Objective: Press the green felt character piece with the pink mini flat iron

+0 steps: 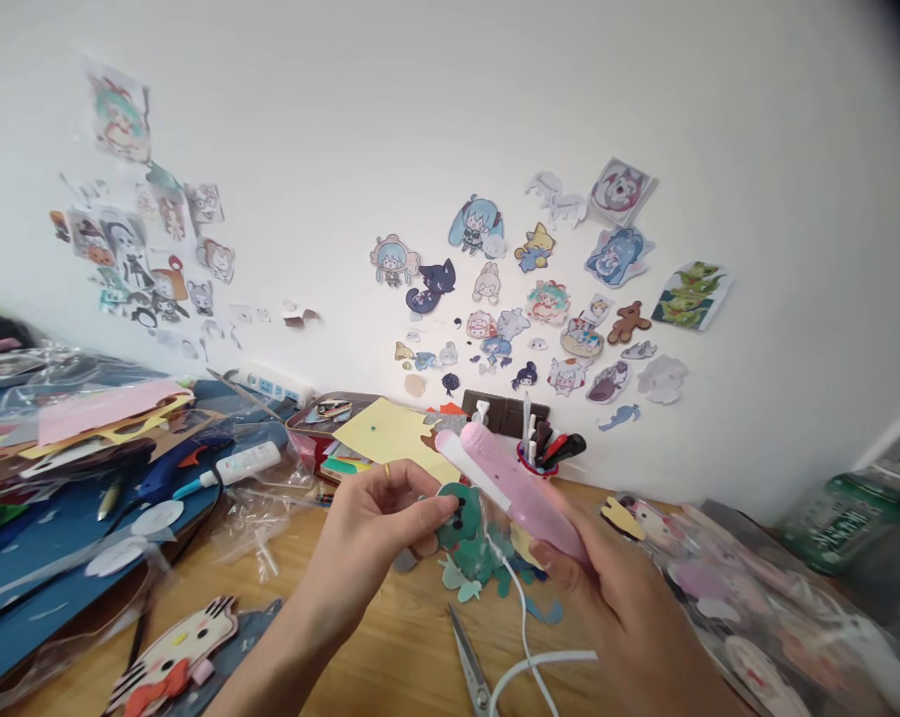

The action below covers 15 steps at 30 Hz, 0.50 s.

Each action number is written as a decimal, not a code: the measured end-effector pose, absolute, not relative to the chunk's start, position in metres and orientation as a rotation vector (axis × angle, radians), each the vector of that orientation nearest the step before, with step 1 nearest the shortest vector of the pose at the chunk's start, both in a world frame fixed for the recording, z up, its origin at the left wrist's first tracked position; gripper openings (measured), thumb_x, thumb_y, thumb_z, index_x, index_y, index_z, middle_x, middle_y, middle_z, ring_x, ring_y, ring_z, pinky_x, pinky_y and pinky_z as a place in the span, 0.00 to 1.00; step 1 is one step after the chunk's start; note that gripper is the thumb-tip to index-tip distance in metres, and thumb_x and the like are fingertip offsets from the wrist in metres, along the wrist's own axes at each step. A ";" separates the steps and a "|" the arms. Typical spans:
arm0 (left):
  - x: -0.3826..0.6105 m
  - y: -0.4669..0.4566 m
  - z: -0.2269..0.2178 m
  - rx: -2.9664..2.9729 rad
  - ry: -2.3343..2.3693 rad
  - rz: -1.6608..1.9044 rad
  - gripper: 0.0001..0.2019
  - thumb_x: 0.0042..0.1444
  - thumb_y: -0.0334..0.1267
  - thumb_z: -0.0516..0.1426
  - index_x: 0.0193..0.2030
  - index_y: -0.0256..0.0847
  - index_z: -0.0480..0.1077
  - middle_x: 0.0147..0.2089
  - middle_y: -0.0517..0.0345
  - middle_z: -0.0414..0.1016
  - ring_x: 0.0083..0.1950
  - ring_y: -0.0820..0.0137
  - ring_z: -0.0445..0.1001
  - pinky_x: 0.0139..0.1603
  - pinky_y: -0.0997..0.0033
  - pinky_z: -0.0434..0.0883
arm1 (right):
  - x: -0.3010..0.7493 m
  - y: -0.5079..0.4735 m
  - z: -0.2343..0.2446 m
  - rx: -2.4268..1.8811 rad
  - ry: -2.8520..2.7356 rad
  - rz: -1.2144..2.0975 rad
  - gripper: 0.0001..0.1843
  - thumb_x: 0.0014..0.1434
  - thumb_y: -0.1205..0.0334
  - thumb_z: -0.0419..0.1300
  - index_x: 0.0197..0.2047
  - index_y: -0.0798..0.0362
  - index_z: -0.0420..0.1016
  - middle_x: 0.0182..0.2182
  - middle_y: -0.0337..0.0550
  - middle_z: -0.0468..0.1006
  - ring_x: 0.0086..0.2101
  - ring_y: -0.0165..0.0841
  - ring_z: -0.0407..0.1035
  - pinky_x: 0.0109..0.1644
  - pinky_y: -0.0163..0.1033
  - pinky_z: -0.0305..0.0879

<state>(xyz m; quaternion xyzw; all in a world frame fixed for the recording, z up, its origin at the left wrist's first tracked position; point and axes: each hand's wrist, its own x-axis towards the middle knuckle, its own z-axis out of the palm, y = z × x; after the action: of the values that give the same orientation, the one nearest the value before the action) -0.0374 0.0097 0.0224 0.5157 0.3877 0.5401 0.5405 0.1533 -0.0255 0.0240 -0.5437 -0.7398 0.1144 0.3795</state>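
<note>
Over desk (394, 657) | green disc (470, 518) part-hidden by left hand (390, 516) | scissors (470, 653) cropped below

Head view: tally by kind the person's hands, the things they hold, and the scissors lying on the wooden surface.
Hands: 2 (left hand, right hand)
Held things: 2 (teal piece, pink tool)
Scissors: 1 pair
Total: 5

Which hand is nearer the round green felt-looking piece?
Left. The left hand pinches the green piece; the right hand is to its right, gripping a long pink plastic-looking tool.
</note>
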 end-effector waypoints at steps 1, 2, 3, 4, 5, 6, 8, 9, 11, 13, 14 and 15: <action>-0.036 0.009 0.023 1.231 0.930 1.295 0.07 0.44 0.38 0.62 0.24 0.39 0.69 0.15 0.65 0.67 0.18 0.79 0.61 0.19 0.81 0.57 | 0.153 -0.026 0.021 -1.410 -1.881 0.206 0.24 0.60 0.54 0.46 0.57 0.53 0.59 0.48 0.48 0.72 0.44 0.41 0.67 0.43 0.43 0.63; -0.035 0.008 0.024 1.236 0.936 1.307 0.07 0.44 0.38 0.62 0.24 0.38 0.69 0.15 0.65 0.67 0.18 0.79 0.61 0.19 0.81 0.57 | 0.152 -0.026 0.018 -1.422 -1.875 0.121 0.24 0.60 0.55 0.46 0.58 0.54 0.58 0.50 0.49 0.71 0.46 0.41 0.66 0.45 0.44 0.62; -0.034 0.007 0.025 1.237 0.940 1.316 0.07 0.43 0.38 0.62 0.24 0.38 0.70 0.16 0.65 0.67 0.18 0.79 0.61 0.19 0.81 0.57 | 0.152 -0.026 0.015 -1.419 -1.880 0.037 0.24 0.60 0.56 0.46 0.59 0.54 0.57 0.51 0.49 0.71 0.48 0.41 0.65 0.45 0.44 0.62; -0.034 0.006 0.025 1.237 0.940 1.324 0.07 0.43 0.38 0.62 0.23 0.38 0.70 0.16 0.65 0.67 0.18 0.79 0.61 0.19 0.81 0.57 | 0.152 -0.026 0.013 -1.412 -1.890 -0.034 0.24 0.60 0.57 0.46 0.59 0.55 0.57 0.51 0.49 0.71 0.48 0.40 0.65 0.45 0.44 0.63; -0.034 0.005 0.025 1.228 0.939 1.334 0.07 0.43 0.38 0.63 0.23 0.38 0.69 0.16 0.65 0.67 0.18 0.79 0.61 0.18 0.81 0.56 | 0.153 -0.025 0.012 -1.416 -1.893 -0.093 0.24 0.60 0.57 0.45 0.59 0.55 0.57 0.51 0.49 0.71 0.47 0.41 0.66 0.44 0.44 0.63; -0.035 0.005 0.025 1.217 0.934 1.343 0.07 0.43 0.37 0.63 0.23 0.38 0.69 0.15 0.65 0.67 0.18 0.80 0.61 0.18 0.82 0.56 | 0.155 -0.023 0.013 -1.443 -1.880 -0.142 0.24 0.60 0.56 0.45 0.59 0.55 0.58 0.51 0.50 0.71 0.46 0.42 0.67 0.43 0.44 0.64; -0.038 0.006 0.024 1.190 0.896 1.371 0.07 0.43 0.37 0.63 0.24 0.38 0.69 0.15 0.65 0.66 0.17 0.79 0.61 0.18 0.82 0.57 | 0.161 -0.019 0.016 -1.555 -1.787 -0.166 0.26 0.59 0.53 0.45 0.58 0.55 0.59 0.49 0.52 0.73 0.43 0.44 0.69 0.39 0.46 0.65; -0.040 0.006 0.023 1.173 0.865 1.393 0.07 0.43 0.37 0.63 0.24 0.38 0.69 0.14 0.65 0.66 0.17 0.79 0.61 0.18 0.82 0.57 | 0.164 -0.017 0.019 -1.628 -1.707 -0.120 0.26 0.59 0.51 0.45 0.57 0.55 0.60 0.46 0.53 0.74 0.41 0.45 0.70 0.38 0.47 0.65; -0.043 0.007 0.022 1.146 0.799 1.426 0.06 0.44 0.37 0.63 0.26 0.39 0.70 0.15 0.65 0.67 0.18 0.79 0.62 0.18 0.82 0.58 | 0.170 -0.013 0.025 -1.706 -1.559 0.091 0.25 0.57 0.47 0.44 0.49 0.55 0.67 0.35 0.50 0.78 0.34 0.44 0.71 0.37 0.46 0.64; -0.045 0.008 0.021 1.124 0.755 1.443 0.06 0.44 0.36 0.63 0.25 0.38 0.69 0.17 0.65 0.67 0.19 0.79 0.62 0.18 0.82 0.58 | 0.172 -0.013 0.030 -1.640 -1.491 0.367 0.23 0.56 0.44 0.44 0.38 0.52 0.71 0.25 0.43 0.76 0.29 0.40 0.69 0.35 0.41 0.64; -0.044 0.009 0.021 1.115 0.742 1.448 0.06 0.44 0.36 0.63 0.25 0.38 0.69 0.18 0.65 0.67 0.19 0.79 0.62 0.19 0.82 0.58 | 0.171 -0.014 0.031 -1.580 -1.474 0.494 0.23 0.56 0.43 0.44 0.32 0.51 0.71 0.22 0.41 0.74 0.27 0.38 0.68 0.33 0.39 0.64; -0.044 0.009 0.021 1.107 0.730 1.453 0.07 0.45 0.35 0.62 0.25 0.38 0.68 0.19 0.64 0.67 0.19 0.80 0.62 0.19 0.82 0.58 | 0.169 -0.015 0.031 -1.517 -1.461 0.612 0.24 0.56 0.42 0.44 0.28 0.51 0.71 0.21 0.41 0.73 0.26 0.36 0.67 0.32 0.37 0.64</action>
<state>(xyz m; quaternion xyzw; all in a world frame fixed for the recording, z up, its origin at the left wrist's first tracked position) -0.0440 0.0087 0.0211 0.4684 0.3092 0.6147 0.5542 0.1691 -0.0154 0.0309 -0.6153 -0.5927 0.2482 0.4566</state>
